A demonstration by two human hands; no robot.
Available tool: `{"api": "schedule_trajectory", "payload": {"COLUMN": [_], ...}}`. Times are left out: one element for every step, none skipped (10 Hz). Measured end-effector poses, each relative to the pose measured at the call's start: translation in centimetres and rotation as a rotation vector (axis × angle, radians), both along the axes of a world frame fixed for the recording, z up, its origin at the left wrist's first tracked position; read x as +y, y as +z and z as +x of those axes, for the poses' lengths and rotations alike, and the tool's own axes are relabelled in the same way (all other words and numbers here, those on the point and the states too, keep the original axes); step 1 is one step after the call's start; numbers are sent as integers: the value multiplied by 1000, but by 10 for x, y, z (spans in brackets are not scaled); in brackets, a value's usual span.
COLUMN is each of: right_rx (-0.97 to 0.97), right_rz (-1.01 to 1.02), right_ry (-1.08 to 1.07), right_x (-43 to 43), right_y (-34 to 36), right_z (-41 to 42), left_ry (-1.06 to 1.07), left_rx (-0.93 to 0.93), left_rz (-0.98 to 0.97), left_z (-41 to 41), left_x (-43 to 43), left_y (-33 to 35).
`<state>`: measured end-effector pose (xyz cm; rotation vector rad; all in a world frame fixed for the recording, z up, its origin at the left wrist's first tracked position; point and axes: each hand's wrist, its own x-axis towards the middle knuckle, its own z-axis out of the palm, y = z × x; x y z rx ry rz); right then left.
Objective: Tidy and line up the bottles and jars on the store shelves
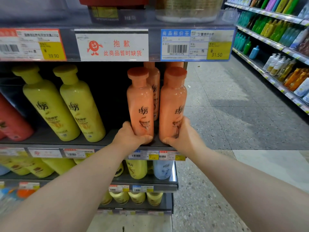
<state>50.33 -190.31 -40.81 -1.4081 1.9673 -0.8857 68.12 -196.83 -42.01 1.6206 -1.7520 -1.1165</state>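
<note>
Two orange bottles stand upright at the front right end of the dark shelf. My left hand grips the base of the left orange bottle. My right hand grips the base of the right orange bottle. Behind them stand more orange bottles, mostly hidden. Two yellow bottles stand further left on the same shelf, with a dark gap between them and the orange ones.
A red bottle sits at the far left. Price tags line the shelf edge above. Lower shelves hold yellow and pale blue bottles. The aisle floor opens to the right, with another stocked shelving unit across it.
</note>
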Motion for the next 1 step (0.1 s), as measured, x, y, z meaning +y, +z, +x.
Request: {"api": "schedule_trajectory", "payload": {"right_rx": [-91], "right_rz": [-74], "right_ry": [-71], "right_x": [19], "right_y": [-3], "right_z": [5], "left_ry": [60], "left_rx": [-51], "left_rz": [-85], "left_z": [6], "left_x": [7], "left_y": [1]}}
